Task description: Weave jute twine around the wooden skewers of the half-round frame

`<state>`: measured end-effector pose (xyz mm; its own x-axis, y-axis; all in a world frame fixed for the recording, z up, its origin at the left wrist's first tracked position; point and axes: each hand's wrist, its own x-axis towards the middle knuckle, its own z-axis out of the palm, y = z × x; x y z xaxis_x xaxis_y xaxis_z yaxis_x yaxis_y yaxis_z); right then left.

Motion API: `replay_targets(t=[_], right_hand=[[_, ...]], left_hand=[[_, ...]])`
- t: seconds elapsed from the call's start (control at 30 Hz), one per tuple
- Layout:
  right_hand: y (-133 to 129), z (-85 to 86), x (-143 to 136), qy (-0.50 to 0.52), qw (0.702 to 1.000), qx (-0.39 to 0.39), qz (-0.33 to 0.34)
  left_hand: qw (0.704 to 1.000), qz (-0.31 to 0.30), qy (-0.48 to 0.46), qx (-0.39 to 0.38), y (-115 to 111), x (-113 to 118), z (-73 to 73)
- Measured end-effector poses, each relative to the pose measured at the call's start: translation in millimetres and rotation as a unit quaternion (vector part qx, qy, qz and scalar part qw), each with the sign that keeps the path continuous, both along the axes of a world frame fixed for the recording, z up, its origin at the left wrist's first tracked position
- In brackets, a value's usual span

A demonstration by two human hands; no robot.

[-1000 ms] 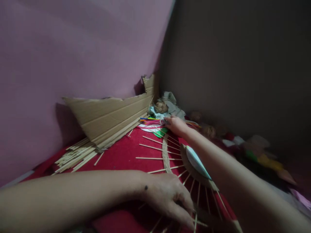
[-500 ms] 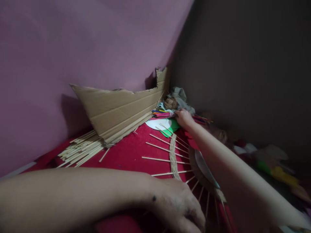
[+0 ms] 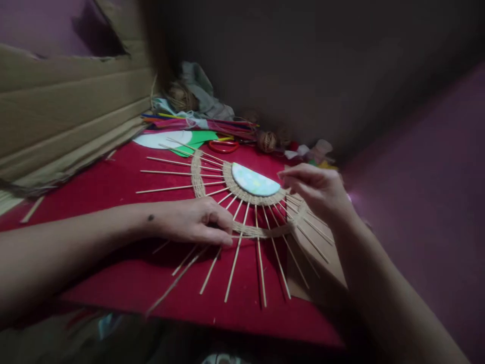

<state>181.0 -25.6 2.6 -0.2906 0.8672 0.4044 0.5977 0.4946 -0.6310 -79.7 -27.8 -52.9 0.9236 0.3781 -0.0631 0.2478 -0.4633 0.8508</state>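
A half-round weaving of wooden sticks fans out over the red cloth, with a pale-blue half-disc at its centre. Twine is woven through the sticks in an inner band and a wider outer band. My left hand rests over the outer band, thumb and fingers closed on the twine at its lower edge. A loose twine tail trails toward the front. My right hand is raised right of the half-disc, fingertips pinched; what they hold, if anything, is too small to make out.
Cardboard stands at the left. Behind the weaving lie white and green cutouts, red-handled scissors, coloured strips and twine balls. A brown sheet lies under the right side.
My right hand has come back from the coloured strips at the rear to beside the half-disc. The view has turned right, showing the whole weaving; my left hand stays at it.
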Motion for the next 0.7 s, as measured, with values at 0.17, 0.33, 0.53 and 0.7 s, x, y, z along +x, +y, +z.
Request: replay_targets(t=[0.17,0.33,0.53,0.7], right_hand=[[-25.5,-19.4,26.0,0.058,0.993,-0.07,-0.072],[-37.4,-20.3,23.9,0.085,0.991,-0.095,-0.045],[-53.0,-38.4,19.6,0.072,0.988,-0.13,0.041],[-49.7,-56.9,20.1,0.074,0.983,-0.126,0.108]], left_hand=[[0.999,0.011,0.034,-0.013,-1.1,0.2,6.0],[0.998,0.009,0.042,0.053,-6.0,2.0,11.6],[0.994,0.021,0.046,0.1,-9.8,4.3,14.8],[0.99,0.016,0.054,0.133,-13.6,5.6,17.9]])
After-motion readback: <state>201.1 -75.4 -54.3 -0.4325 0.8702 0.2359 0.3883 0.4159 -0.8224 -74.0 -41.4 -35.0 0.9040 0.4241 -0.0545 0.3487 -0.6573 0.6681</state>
